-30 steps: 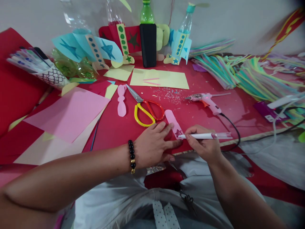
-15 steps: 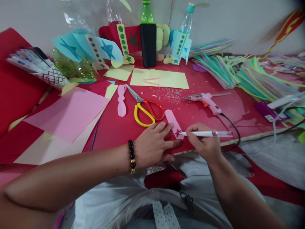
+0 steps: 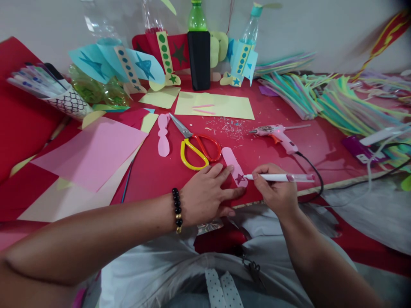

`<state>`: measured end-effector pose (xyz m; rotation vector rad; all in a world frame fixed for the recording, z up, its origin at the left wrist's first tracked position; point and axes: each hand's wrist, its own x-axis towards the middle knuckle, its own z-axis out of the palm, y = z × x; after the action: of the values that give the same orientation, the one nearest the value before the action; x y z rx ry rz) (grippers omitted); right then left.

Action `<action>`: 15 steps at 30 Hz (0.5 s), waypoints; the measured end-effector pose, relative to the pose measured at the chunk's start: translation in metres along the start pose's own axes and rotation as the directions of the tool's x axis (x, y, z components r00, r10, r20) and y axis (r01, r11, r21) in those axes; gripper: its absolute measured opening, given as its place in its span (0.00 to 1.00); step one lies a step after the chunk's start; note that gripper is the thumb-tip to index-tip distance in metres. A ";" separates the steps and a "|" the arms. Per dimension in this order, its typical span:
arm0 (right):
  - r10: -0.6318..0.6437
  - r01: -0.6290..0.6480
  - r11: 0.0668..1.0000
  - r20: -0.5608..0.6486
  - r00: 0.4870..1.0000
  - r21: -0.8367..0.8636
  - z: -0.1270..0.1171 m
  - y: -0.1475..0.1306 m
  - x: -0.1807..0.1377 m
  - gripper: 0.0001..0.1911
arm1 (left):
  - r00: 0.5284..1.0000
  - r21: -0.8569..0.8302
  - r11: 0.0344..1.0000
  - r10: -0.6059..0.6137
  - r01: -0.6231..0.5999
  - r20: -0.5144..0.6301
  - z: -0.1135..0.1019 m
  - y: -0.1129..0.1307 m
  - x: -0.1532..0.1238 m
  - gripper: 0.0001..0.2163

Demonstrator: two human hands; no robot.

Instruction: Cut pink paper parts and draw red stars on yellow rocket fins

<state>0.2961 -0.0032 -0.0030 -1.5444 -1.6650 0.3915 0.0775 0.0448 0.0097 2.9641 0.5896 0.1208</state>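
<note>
Near the front edge of the red table [image 3: 144, 179], the left hand [image 3: 208, 196] lay flat, fingers spread, fingertips on the pink paper strip [image 3: 230, 159]. The right hand [image 3: 278, 188] had a closed pinch on a white marker pen [image 3: 272, 177]. Its star [image 3: 239, 179], pretty much outline a second earlier, looked filled, so colouring seemed nearly done.

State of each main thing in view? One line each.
Left hand: flat, fingers spread, touching pink strip.
Right hand: closed around pen.
Pen: uncapped, tip at star.
Pink strip: flat, star near one end.
Scissors: lying flat, apparently shut.
Glue gun: on its side, glue stick protruding.
Pen cup: tilted, holding pens.
</note>
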 end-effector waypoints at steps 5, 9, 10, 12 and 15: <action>0.006 -0.007 0.999 0.028 1.000 0.038 -0.001 0.001 -0.001 0.06 | 1.000 0.008 1.000 -0.003 0.003 -0.006 -0.001 0.001 0.000 0.27; -0.023 0.022 0.998 0.016 1.000 0.052 -0.001 0.001 -0.001 0.06 | 1.000 0.011 1.000 -0.002 0.002 -0.014 0.000 0.001 -0.001 0.27; -0.024 0.023 0.998 0.005 1.000 0.053 -0.001 0.001 -0.001 0.06 | 1.000 0.012 1.000 0.000 0.001 -0.015 0.000 0.001 -0.001 0.27; -0.018 0.019 0.998 -0.011 1.000 0.052 0.000 0.001 -0.001 0.06 | 1.000 0.013 1.000 0.001 -0.001 -0.012 0.000 0.001 0.000 0.28; -0.008 0.008 0.999 -0.008 1.000 0.049 0.000 0.001 -0.001 0.06 | 1.000 0.015 1.000 0.001 -0.001 -0.008 0.000 0.000 0.000 0.28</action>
<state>0.2972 -0.0037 -0.0041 -1.5014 -1.6432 0.4179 0.0781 0.0447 0.0093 2.9799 0.5920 0.1286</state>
